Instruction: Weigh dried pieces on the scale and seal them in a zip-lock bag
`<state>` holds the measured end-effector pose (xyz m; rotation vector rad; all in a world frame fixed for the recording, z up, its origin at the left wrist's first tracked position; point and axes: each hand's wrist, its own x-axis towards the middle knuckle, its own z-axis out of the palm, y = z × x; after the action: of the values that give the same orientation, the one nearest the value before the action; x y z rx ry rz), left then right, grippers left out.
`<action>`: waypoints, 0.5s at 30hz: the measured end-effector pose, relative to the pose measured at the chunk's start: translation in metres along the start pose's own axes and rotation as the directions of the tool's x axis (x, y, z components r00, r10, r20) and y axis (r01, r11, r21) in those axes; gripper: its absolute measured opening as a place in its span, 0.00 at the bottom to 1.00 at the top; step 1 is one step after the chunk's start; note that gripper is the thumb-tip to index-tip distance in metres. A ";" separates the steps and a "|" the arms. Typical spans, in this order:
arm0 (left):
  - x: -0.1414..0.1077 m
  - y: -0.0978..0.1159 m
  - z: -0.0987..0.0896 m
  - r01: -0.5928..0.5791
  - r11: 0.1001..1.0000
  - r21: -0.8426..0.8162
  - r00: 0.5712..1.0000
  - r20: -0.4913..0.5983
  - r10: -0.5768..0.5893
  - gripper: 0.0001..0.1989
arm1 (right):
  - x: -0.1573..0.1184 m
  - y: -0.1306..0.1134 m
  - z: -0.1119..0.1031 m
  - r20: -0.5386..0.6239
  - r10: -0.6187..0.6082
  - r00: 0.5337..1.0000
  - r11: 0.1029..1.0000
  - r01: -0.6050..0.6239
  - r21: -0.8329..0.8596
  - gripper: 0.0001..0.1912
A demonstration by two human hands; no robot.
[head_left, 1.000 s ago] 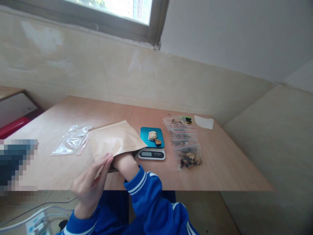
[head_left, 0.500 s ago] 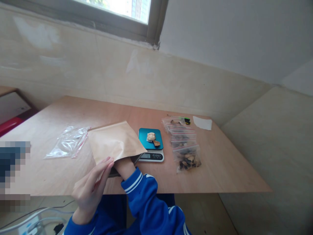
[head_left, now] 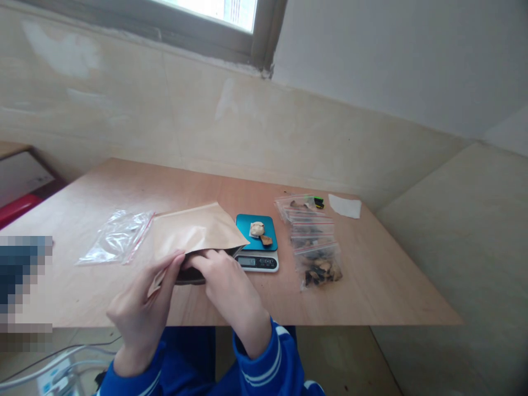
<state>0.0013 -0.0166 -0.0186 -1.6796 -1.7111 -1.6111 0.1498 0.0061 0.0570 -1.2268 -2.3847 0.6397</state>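
A brown kraft paper bag (head_left: pixel 198 228) lies on the table with its mouth towards me. My left hand (head_left: pixel 150 300) grips the bag's near left edge between thumb and fingers. My right hand (head_left: pixel 231 280) is at the mouth, its fingers curled and their tips hidden inside; what they hold, if anything, does not show. Right of the bag stands a digital kitchen scale (head_left: pixel 259 261) with a blue platform. On it rest a pale round dried piece (head_left: pixel 257 229) and a brown dried slice (head_left: pixel 266 240).
Several zip bags (head_left: pixel 317 264) with dark and tan dried pieces overlap right of the scale. Behind them lie a black and green object (head_left: pixel 319 202) and a white paper scrap (head_left: pixel 345 207). A clear plastic bag (head_left: pixel 115 236) lies at left. The table's near edge faces me.
My right hand has drawn back out of the paper bag to its mouth, with the knuckles and back of the hand now showing. My left hand keeps its grip on the edge.
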 end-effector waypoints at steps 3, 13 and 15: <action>0.014 0.005 0.002 0.100 0.994 -0.049 0.995 0.022 -0.099 0.07 | -0.022 0.000 -0.018 -0.180 -0.092 0.979 0.968 0.130 0.213 0.24; 0.034 0.008 0.008 0.239 0.969 -0.063 0.969 -0.046 -0.242 0.11 | -0.034 0.093 -0.008 -0.633 0.388 0.670 0.882 -0.071 0.465 0.11; 0.033 0.009 0.008 0.248 0.967 -0.060 0.967 -0.040 -0.251 0.12 | -0.022 0.110 0.008 -0.645 0.396 0.654 0.897 -0.127 0.423 0.12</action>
<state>0.0022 0.0045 0.0087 -1.4843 -1.9359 -1.8052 0.2293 0.0430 -0.0133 -1.3526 -1.3768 0.4943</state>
